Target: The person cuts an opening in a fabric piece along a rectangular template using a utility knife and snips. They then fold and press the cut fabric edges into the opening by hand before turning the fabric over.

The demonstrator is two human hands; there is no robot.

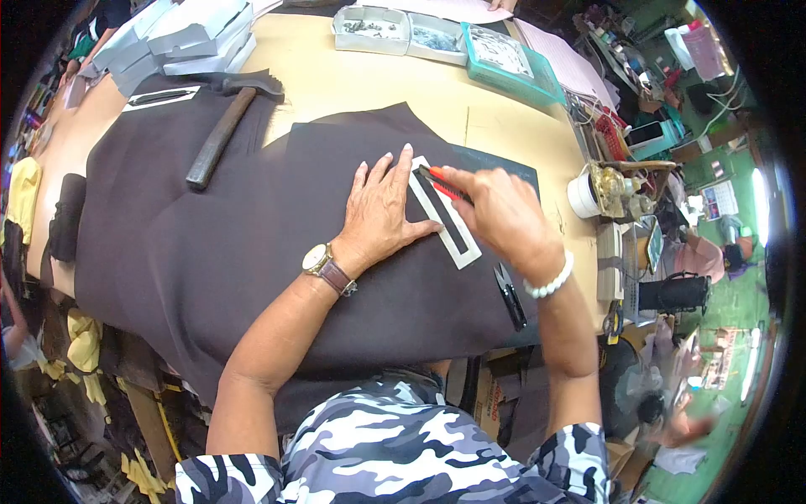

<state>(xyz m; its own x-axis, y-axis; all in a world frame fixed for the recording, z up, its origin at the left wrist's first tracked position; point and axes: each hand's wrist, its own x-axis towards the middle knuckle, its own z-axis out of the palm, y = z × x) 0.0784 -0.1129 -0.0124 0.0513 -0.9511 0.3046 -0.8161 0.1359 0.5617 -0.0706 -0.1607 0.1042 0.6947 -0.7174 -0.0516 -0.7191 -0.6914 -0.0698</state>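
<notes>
Dark brown sheet material (pixel 252 252) is spread over the table. On it lies a white rectangular frame (pixel 470 257) with a long narrow slot, set at a slant. My left hand (pixel 378 206) is flat with its fingers spread, pressing the sheet, its thumb on the frame's left edge. In my right hand (pixel 508 214) is an orange and black cutter (pixel 449 186), its tip at the upper end of the slot. Black thread snips (pixel 509 298) rest below my right hand.
A hammer (pixel 221 139) and another white slotted piece (pixel 164 97) lie on the sheet at the upper left. Clear boxes of small parts (pixel 369 32) and a teal tray (pixel 514 67) stand at the back. A white cup (pixel 581 195) is at the right edge.
</notes>
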